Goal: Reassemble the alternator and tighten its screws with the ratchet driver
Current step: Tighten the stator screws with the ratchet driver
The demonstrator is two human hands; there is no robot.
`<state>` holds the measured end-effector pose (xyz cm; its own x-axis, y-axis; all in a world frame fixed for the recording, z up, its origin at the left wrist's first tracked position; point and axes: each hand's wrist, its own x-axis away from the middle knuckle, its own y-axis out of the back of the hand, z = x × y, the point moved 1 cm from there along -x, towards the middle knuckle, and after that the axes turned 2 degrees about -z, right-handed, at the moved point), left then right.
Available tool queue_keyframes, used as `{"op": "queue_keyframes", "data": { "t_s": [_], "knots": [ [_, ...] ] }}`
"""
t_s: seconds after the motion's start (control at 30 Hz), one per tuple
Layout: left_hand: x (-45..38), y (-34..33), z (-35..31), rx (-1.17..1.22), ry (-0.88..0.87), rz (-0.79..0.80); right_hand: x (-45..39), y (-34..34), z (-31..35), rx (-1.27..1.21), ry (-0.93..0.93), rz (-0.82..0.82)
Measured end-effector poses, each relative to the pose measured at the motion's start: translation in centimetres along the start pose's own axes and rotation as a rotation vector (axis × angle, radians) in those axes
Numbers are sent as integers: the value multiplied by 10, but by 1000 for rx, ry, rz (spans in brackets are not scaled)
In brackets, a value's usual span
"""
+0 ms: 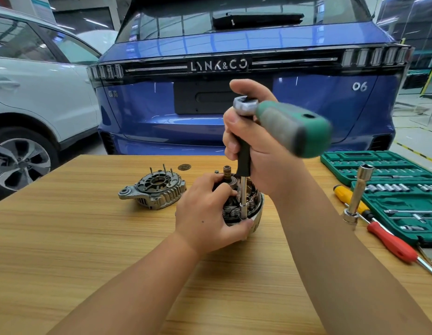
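Observation:
The alternator body (254,209), with copper windings and a rotor shaft (227,174) sticking up, stands on the wooden table (89,238). My left hand (205,213) grips its left side and rim. My right hand (253,141) is wrapped around the black extension bar under the ratchet head. The ratchet driver (290,124) has a green and grey handle that points right and looks blurred. Its extension and socket (243,204) stand upright on the alternator's rim. The separate rear housing (154,189), with several studs pointing up, lies to the left of the body.
An open green socket set case (389,187) sits at the table's right side. Beside it lie a long upright socket on a bar (357,194), a yellow screwdriver (348,197) and a red screwdriver (394,243). A small round disc (184,167) lies near the far edge. A blue car (234,68) stands behind the table.

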<state>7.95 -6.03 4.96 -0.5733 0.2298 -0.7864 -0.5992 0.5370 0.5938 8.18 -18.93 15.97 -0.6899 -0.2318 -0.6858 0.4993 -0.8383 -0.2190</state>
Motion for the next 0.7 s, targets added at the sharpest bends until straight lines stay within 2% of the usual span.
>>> {"op": "queue_keyframes", "data": {
  "t_s": [0.27, 0.5, 0.6, 0.63, 0.7],
  "knots": [
    [-1, 1, 0, -2, 10, 10, -1, 7, 1, -297, -104, 137],
    [0, -1, 2, 4, 9, 0, -2, -4, 5, -234, -166, -82],
    [1, -2, 2, 3, 12, -7, -3, -3, 8, 32, -118, -261],
    [1, -2, 2, 7, 13, -8, -3, -2, 9, 83, -131, -292],
    [0, -2, 2, 13, 15, -9, -3, 2, 11, 33, -215, -275]
  ]
}}
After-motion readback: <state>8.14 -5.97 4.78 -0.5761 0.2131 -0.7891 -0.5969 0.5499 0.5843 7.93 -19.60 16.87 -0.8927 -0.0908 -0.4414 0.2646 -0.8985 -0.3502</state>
